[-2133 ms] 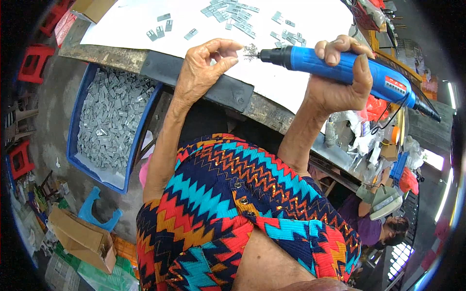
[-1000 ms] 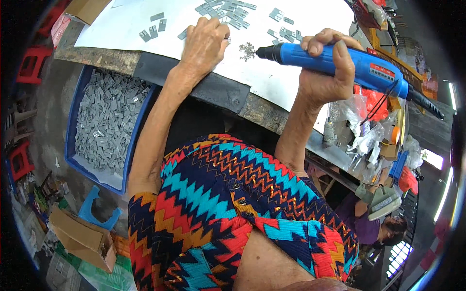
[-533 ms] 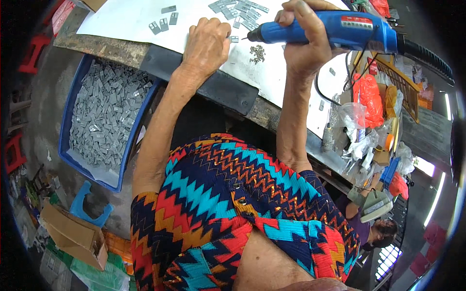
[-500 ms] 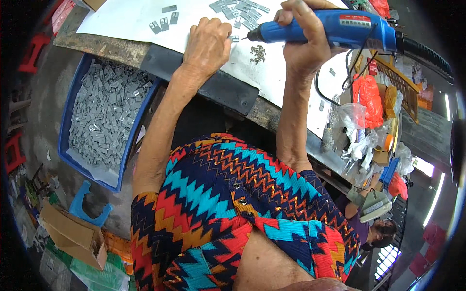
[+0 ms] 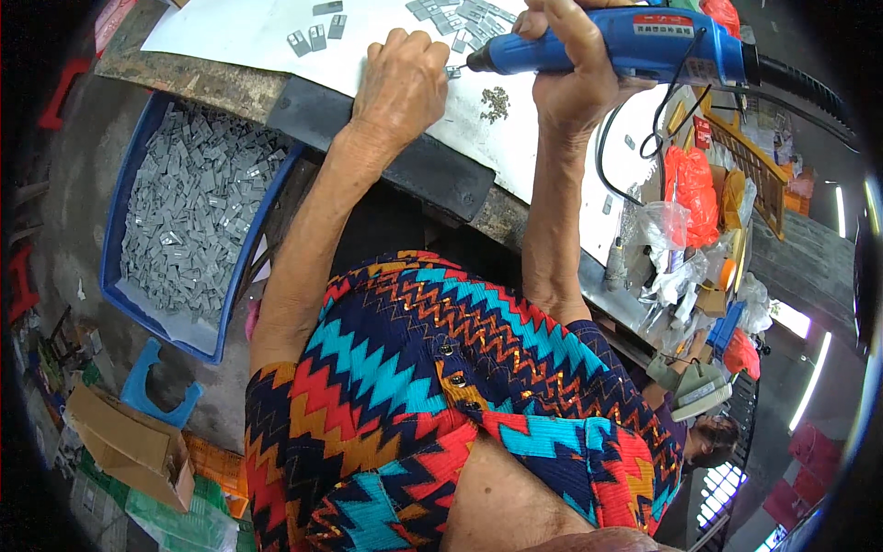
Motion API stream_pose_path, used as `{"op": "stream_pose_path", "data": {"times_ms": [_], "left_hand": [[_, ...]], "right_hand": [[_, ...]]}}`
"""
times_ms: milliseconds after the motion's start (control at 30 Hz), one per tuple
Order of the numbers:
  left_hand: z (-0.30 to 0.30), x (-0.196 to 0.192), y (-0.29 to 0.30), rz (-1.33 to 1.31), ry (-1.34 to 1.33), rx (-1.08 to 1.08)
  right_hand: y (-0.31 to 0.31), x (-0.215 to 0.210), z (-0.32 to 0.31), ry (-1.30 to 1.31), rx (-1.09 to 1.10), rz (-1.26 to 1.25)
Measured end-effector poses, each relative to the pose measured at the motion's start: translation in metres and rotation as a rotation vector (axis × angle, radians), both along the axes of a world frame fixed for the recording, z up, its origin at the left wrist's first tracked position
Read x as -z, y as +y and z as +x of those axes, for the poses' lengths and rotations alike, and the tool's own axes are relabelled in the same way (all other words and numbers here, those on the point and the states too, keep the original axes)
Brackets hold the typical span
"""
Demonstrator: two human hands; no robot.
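Note:
My right hand (image 5: 579,78) is wrapped round a blue electric screwdriver (image 5: 543,53), held level with its dark tip toward the left. That tip meets a small grey rectangular piece (image 5: 453,71) on the white table sheet. My left hand (image 5: 402,81) rests at that piece with its fingers curled, steadying it; the fingertips are mostly hidden behind the knuckles. A little pile of tiny brownish screws (image 5: 495,104) lies just right of my left hand. More flat grey pieces (image 5: 317,37) lie at the far left of the sheet, and several others (image 5: 469,20) are heaped beyond the screwdriver's tip.
A blue bin (image 5: 112,267) full of grey pieces stands left below the table edge. A dark block (image 5: 441,175) lines the near edge. The screwdriver's black cable (image 5: 602,166) loops at the right, near red plastic bags (image 5: 692,198). Another person (image 5: 708,442) is at lower right.
The screwdriver and both hands stay close together at the small grey piece. The whole view has shifted slightly; little else differs.

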State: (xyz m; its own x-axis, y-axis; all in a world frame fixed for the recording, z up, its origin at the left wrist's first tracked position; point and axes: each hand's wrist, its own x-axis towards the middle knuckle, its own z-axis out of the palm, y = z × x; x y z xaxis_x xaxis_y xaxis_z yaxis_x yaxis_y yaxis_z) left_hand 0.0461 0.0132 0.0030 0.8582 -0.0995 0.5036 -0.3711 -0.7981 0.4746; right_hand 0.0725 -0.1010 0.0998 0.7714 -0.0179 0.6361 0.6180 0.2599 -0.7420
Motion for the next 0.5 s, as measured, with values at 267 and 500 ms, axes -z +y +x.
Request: {"op": "stream_pose_path", "data": {"times_ms": [267, 500], "left_hand": [[0.0001, 0.0056, 0.0021, -0.003, -0.017, -0.005], [-0.0001, 0.0089, 0.0023, -0.022, -0.049, -0.013]], "right_hand": [[0.0044, 0.0049, 0.0016, 0.012, -0.003, 0.002], [0.0061, 0.0103, 0.0036, 0.003, 0.044, -0.046]]}}
